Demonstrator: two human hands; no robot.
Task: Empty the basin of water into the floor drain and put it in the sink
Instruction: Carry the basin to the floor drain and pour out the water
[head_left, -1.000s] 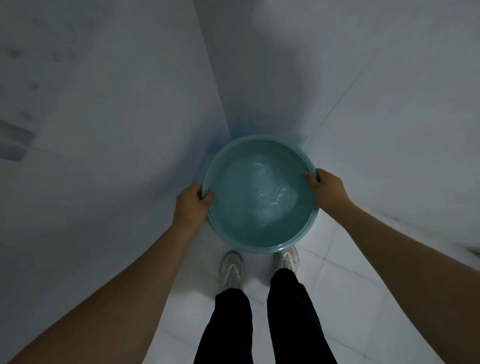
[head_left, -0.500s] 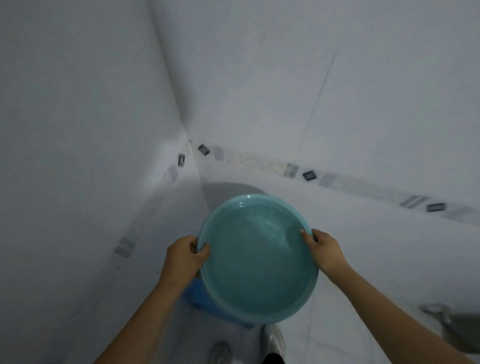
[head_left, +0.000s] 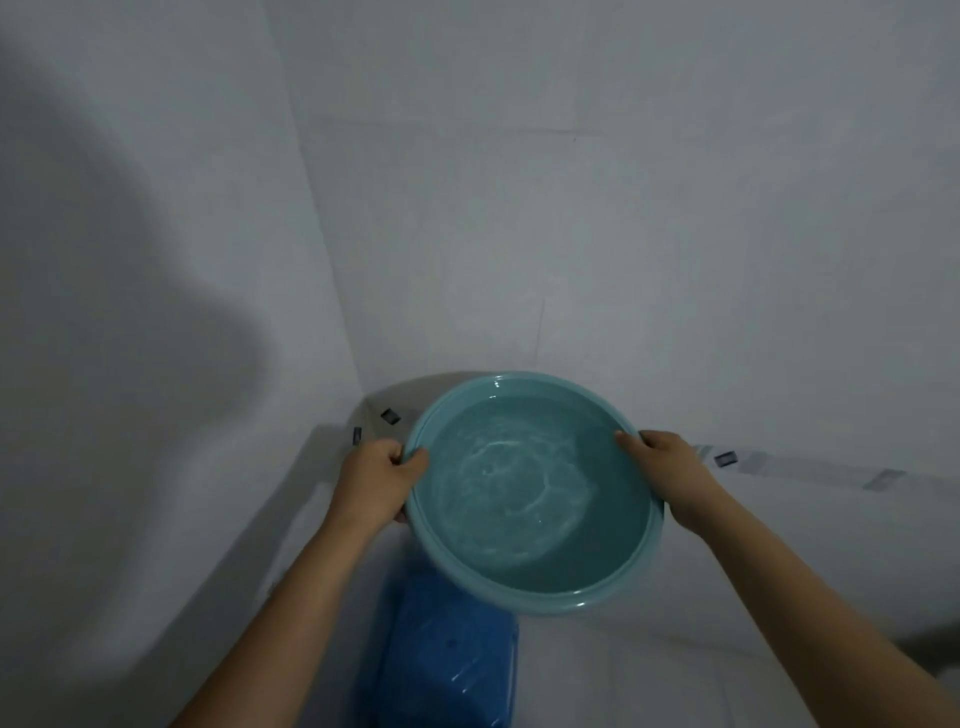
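We hold the teal basin (head_left: 535, 493) up in front of us in the corner of two white walls (head_left: 571, 208), with rippled water (head_left: 511, 480) in it and its far rim tipped slightly upward. Our left hand (head_left: 374, 486) is clamped on the left rim, thumb hooked over the lip and fingers curled underneath, while our right hand (head_left: 667, 475) grips the right rim the same way, thumb on the inside. A blue plastic object (head_left: 452, 654) sits below the basin; we cannot tell what it is.
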